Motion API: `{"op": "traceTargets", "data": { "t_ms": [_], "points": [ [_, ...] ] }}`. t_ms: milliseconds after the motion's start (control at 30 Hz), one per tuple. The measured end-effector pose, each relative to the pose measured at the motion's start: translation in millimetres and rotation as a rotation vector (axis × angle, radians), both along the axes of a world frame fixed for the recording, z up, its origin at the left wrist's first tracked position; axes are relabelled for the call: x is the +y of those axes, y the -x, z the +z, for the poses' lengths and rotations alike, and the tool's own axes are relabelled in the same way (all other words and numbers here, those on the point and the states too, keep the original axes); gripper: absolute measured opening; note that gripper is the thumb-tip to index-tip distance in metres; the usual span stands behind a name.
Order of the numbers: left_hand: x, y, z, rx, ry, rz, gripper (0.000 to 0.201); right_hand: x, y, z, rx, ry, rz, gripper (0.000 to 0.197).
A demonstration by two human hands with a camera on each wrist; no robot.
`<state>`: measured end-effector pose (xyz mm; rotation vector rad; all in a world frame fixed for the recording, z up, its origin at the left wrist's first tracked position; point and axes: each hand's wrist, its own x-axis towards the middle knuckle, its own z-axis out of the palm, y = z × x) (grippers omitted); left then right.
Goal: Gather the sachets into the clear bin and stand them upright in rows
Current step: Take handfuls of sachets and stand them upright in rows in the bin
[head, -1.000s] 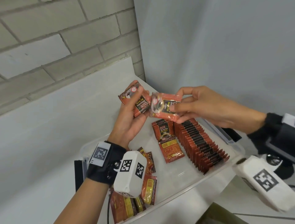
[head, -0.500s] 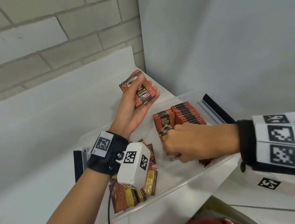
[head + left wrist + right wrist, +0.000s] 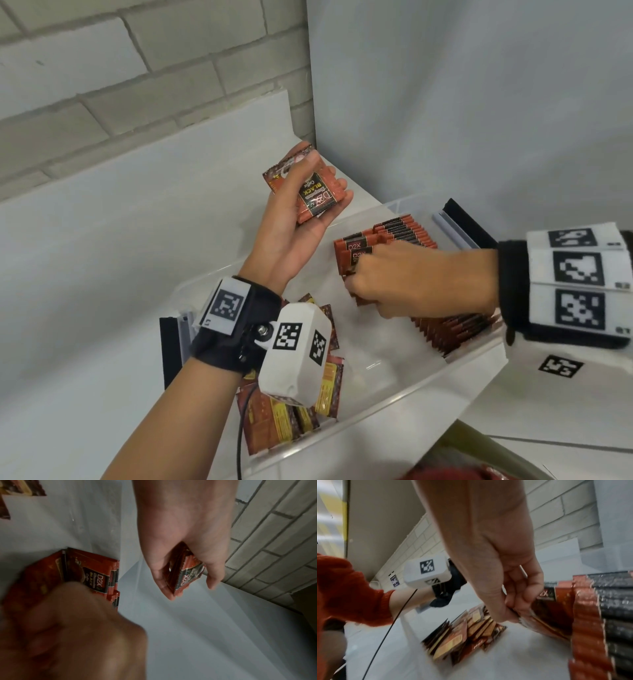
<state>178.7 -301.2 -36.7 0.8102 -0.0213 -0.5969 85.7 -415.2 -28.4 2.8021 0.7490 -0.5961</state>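
My left hand [image 3: 308, 198] is raised above the clear bin [image 3: 404, 387] and grips a small stack of red and black sachets [image 3: 317, 195], also seen as the held stack [image 3: 183, 573]. My right hand [image 3: 387, 281] is down inside the bin at the front of the upright row of sachets [image 3: 404, 233]. Its thumb and fingers pinch a red sachet [image 3: 537, 616] against that row [image 3: 597, 615]. Loose sachets [image 3: 329, 377] lie flat in a heap at the bin's near left end, partly behind my left wrist camera.
The bin sits on a white counter in a corner, with a brick wall [image 3: 137, 68] to the left and a plain grey wall [image 3: 479, 102] behind. A black-edged strip [image 3: 469, 222] lies past the bin's far end, another [image 3: 169, 349] by its left end.
My right hand left the left hand's stack with one sachet and went down into the bin to the row's front. The left hand stayed raised with its stack.
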Motion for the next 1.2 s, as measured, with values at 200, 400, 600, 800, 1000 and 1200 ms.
{"op": "traceTargets", "data": {
  "t_ms": [200,400,600,800,1000,1200],
  "points": [
    [-2.2,-0.6,0.6,0.019,-0.028,0.011,0.01,-14.1,-26.9,17.1,-0.093,0.011,-0.066,0.024],
    [-2.6,-1.1,-0.1,-0.006,-0.048,0.017,0.007,-15.5,-48.3,13.0,-0.085,0.07,0.006,0.01],
    [0.6,-3.8,-1.5,-0.037,-0.079,0.007,0.015,-9.3,-52.3,4.2,-0.129,0.209,0.132,0.026],
    [1.6,-1.9,-0.5,-0.04,-0.096,0.03,0.015,-17.6,-48.7,10.4,-0.153,0.169,0.048,0.03],
    [10.9,-3.6,15.6,-0.082,-0.206,0.033,0.023,-17.1,-24.0,-1.0,-0.069,-0.065,-0.079,0.008],
    [20.7,10.2,35.1,-0.489,-0.776,-0.331,0.023,-4.6,0.8,-24.4,0.205,-0.081,-0.351,0.028]
  ]
}}
